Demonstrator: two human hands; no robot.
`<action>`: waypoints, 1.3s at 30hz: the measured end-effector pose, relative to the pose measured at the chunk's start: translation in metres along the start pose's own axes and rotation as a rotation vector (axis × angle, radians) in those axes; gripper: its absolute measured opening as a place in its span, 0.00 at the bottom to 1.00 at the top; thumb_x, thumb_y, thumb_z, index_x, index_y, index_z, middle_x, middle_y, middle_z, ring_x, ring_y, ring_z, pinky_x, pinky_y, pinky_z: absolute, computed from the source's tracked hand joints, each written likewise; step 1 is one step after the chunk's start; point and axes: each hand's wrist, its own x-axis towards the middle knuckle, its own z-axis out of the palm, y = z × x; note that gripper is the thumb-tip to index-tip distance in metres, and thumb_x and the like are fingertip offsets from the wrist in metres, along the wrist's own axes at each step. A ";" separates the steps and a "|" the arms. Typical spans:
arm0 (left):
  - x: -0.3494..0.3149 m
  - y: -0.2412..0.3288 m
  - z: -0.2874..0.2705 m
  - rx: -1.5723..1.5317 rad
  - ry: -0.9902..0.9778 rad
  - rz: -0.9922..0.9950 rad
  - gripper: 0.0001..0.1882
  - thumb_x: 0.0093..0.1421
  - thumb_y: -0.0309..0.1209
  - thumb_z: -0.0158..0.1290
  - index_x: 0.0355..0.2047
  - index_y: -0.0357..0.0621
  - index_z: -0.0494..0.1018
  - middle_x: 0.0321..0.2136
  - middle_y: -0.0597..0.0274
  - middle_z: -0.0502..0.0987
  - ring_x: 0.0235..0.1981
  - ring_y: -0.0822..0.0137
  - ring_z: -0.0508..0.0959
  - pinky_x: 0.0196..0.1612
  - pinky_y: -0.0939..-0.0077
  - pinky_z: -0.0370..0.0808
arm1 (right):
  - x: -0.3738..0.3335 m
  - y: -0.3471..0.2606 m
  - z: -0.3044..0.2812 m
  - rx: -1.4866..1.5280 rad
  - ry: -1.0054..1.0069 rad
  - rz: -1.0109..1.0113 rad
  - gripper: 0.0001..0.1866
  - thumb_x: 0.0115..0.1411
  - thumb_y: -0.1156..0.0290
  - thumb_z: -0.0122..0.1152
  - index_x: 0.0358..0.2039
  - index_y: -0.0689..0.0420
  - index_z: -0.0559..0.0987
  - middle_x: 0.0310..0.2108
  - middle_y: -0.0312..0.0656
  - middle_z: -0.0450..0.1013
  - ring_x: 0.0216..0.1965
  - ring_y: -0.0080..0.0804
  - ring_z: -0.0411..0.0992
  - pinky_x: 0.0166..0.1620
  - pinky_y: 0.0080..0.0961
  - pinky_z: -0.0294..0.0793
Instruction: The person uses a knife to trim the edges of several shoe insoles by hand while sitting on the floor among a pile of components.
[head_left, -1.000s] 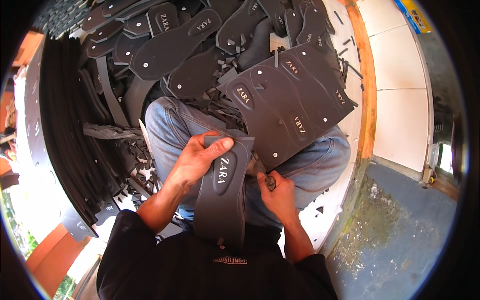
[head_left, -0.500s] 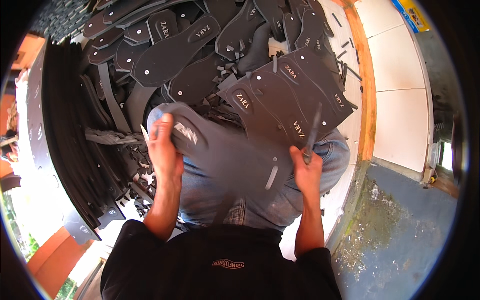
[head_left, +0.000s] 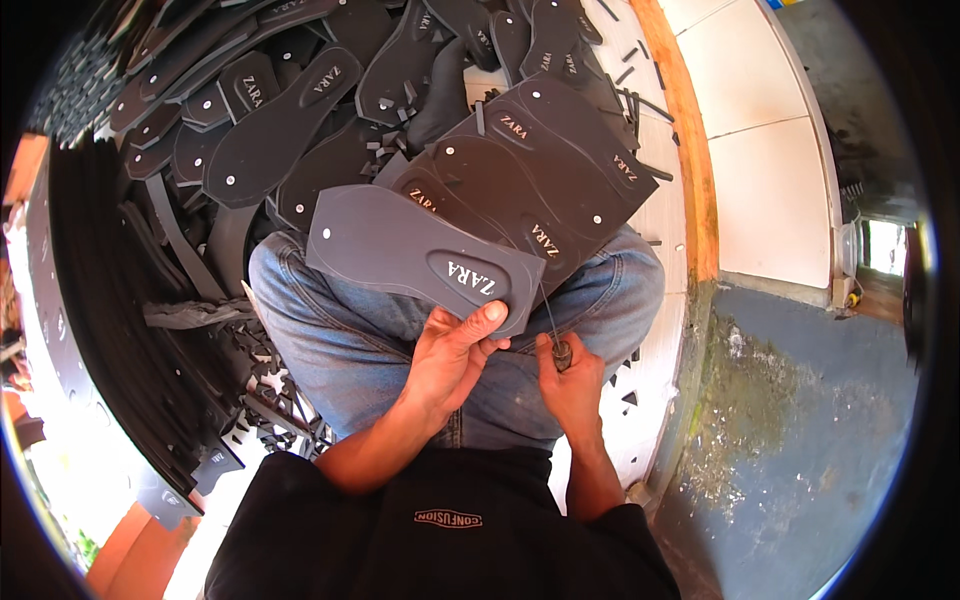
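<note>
In front of my lap, my left hand [head_left: 450,360] pinches a dark grey foam sole blank [head_left: 390,240] by its right end, thumb on top. An outline of a shoe sole is marked on the blank, and its edge around that outline is mostly uncut. My right hand [head_left: 573,390] is closed around the dark handle of a thin-bladed knife [head_left: 562,356]. The blade points up, close to the blank's right edge; whether it touches cannot be made out. Behind the blank, a larger dark foam sheet [head_left: 575,150] with several sole outlines rests by my knees, partly covered by it.
Cut foam soles [head_left: 275,135] lie heaped beyond my knees, with small black offcuts [head_left: 395,120] among them. A tall stack of dark sheets [head_left: 110,320] stands at the left. To the right run a wooden edge strip [head_left: 690,150], white tiles [head_left: 770,190] and a grey floor [head_left: 800,440].
The sole blank has been swung round, its printed end now at the right. My left hand has moved right and nearer to my right hand, which has come down and left with the knife.
</note>
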 end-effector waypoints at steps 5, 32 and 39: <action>0.000 0.002 -0.014 -0.012 0.026 -0.019 0.10 0.54 0.28 0.59 0.36 0.45 0.72 0.30 0.68 0.76 0.30 0.75 0.76 0.31 0.81 0.74 | -0.002 0.000 0.006 -0.053 -0.043 0.010 0.14 0.53 0.68 0.60 0.17 0.60 0.69 0.10 0.49 0.65 0.14 0.49 0.67 0.20 0.38 0.64; 0.007 0.014 -0.054 0.305 0.037 -0.150 0.13 0.52 0.32 0.60 0.36 0.41 0.72 0.26 0.66 0.76 0.20 0.77 0.72 0.17 0.86 0.65 | 0.036 -0.036 0.025 0.803 -0.337 0.224 0.14 0.58 0.64 0.60 0.25 0.63 0.75 0.14 0.29 0.64 0.16 0.13 0.58 0.19 0.15 0.56; 0.046 0.021 0.009 0.032 0.192 0.111 0.10 0.55 0.34 0.59 0.34 0.47 0.71 0.24 0.69 0.74 0.16 0.77 0.70 0.18 0.85 0.66 | 0.021 -0.014 0.036 0.088 0.091 -0.025 0.21 0.57 0.57 0.59 0.17 0.61 0.70 0.09 0.43 0.65 0.12 0.38 0.65 0.18 0.32 0.62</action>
